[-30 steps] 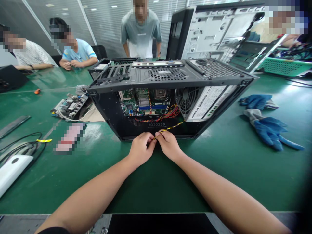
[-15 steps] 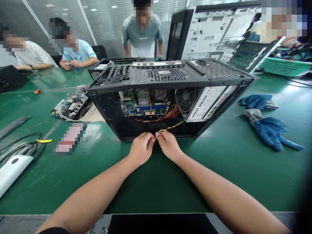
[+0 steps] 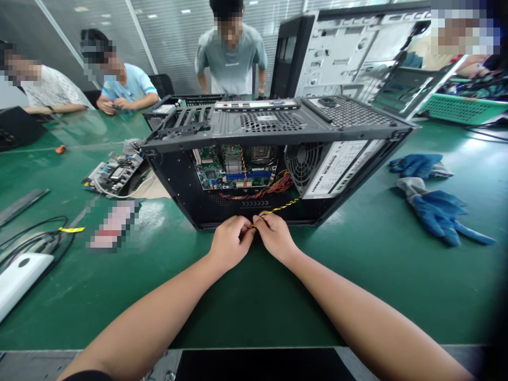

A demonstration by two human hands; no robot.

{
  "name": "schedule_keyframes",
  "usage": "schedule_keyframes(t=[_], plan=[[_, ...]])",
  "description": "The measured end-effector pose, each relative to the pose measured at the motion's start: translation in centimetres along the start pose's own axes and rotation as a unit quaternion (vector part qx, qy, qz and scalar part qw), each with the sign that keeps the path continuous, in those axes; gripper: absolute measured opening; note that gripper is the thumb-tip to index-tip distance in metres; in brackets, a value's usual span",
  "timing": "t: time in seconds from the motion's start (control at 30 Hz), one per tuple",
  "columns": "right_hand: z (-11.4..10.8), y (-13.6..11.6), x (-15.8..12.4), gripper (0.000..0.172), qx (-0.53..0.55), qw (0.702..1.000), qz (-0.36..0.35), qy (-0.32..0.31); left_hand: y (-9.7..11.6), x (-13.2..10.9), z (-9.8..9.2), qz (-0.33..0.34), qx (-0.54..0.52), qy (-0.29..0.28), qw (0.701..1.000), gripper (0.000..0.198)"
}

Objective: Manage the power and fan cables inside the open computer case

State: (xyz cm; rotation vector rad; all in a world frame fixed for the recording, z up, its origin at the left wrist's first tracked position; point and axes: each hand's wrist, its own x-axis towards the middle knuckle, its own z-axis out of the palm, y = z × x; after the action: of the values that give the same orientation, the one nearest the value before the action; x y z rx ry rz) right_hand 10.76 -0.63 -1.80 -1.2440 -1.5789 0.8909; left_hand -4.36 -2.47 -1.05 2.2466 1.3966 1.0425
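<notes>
An open black computer case [image 3: 273, 124] lies on its side on the green table [image 3: 369, 275], showing a motherboard [image 3: 234, 166], a power supply with fan [image 3: 313, 169] and coloured wires. A twisted yellow-and-black cable [image 3: 278, 208] runs out of the case to my hands. My left hand [image 3: 230, 241] and my right hand [image 3: 274, 235] meet at the case's front edge, both pinched on the cable's end. What sits between the fingertips is hidden.
Blue gloves [image 3: 436, 206] lie to the right. A loose circuit board [image 3: 115, 172] and a white device [image 3: 19, 278] with black cables are on the left. Another open case [image 3: 349, 47] stands behind. Three people are at the far side of the table.
My hands stay pinched on the cable at the same spot. The standing person at the back has shifted slightly.
</notes>
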Motion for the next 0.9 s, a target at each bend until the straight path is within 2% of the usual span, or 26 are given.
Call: schedule_keyframes(t=[0.5,0.9], plan=[[-0.02,-0.2,-0.07,0.036,0.001,1.0,0.007,-0.006,0.12,0.29,-0.3,-0.008,0.002,-0.034,0.999,0.013],[-0.04,-0.18,-0.07,0.034,-0.002,1.0,0.006,-0.006,0.17,0.32,-0.34,-0.006,0.006,-0.03,1.0,0.013]])
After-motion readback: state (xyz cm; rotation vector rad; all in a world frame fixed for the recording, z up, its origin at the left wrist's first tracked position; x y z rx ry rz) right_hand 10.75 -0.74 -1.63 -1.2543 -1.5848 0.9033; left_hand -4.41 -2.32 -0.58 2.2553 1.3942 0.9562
